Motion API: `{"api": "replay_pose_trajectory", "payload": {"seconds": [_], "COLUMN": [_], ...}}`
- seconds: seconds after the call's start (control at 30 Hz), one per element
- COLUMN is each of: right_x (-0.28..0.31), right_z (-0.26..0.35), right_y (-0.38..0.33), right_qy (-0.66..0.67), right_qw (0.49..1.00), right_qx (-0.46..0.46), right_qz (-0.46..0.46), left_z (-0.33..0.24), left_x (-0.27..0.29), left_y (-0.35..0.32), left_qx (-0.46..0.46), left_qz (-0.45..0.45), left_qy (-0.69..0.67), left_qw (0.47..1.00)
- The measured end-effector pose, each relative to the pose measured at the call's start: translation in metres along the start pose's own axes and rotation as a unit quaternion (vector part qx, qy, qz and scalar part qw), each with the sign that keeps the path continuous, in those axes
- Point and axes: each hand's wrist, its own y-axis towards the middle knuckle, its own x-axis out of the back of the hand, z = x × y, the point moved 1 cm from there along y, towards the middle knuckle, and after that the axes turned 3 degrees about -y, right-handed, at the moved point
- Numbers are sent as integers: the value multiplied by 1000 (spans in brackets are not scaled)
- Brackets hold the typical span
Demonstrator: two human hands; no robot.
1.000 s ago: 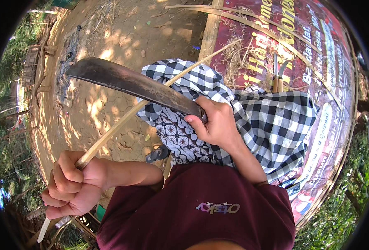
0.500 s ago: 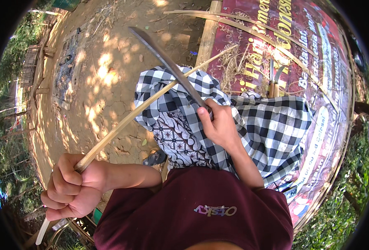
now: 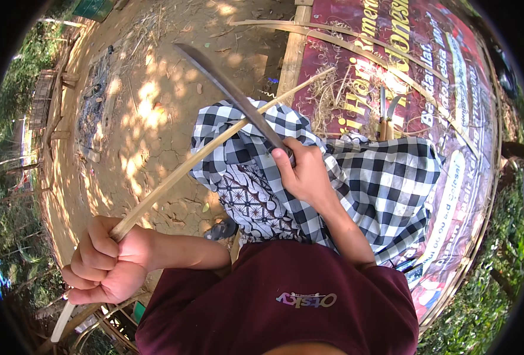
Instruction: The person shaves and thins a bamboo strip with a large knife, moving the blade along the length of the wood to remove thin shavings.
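Note:
My left hand (image 3: 109, 260) is closed round the near end of a long, thin bamboo strip (image 3: 182, 170), whose short tail sticks out below the fist. The strip slants up and away to the right, across my lap. My right hand (image 3: 302, 170) grips the handle of a machete (image 3: 226, 87), its handle mostly hidden by the fingers. The dark blade points to the far left and crosses over the strip above my knee. A small curled shaving (image 3: 267, 93) shows beside the crossing. Black-and-white checked cloth (image 3: 386, 177) covers my legs.
On the right, a maroon printed banner (image 3: 333, 59) covers a wood-edged platform. Loose shavings (image 3: 324, 106), long bamboo strips (image 3: 386, 68) and two wooden-handled knives (image 3: 386, 127) lie on it. Cracked bare earth (image 3: 155, 118) spreads to the left, with a sandal (image 3: 220, 229) near me.
The machete has slid slightly left and toward me along the strip. A curled shaving now shows beside the blade. My left hand keeps its grip, almost still.

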Motion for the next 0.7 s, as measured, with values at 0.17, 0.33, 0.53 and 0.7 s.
{"api": "replay_pose_trajectory", "payload": {"seconds": [0.17, 0.33, 0.53, 0.7], "right_x": [0, 9, 22, 0], "right_z": [-3, -67, -34, 1], "right_y": [1, 27, 12, -7], "right_qy": [-55, -87, -92, -2], "right_qw": [995, 984, 992, 998], "right_qx": [77, -124, -87, 62], "right_qz": [-22, -95, -30, 30], "left_z": [-2, 1, 0, -2], "left_x": [-2, 4, -2, -3], "left_y": [1, 1, -5, -1], "left_qx": [6, 14, -10, 3], "left_qz": [15, 7, 5, 4], "left_qy": [3, -6, 2, 11], "left_qw": [1000, 1000, 1000, 1000]}}
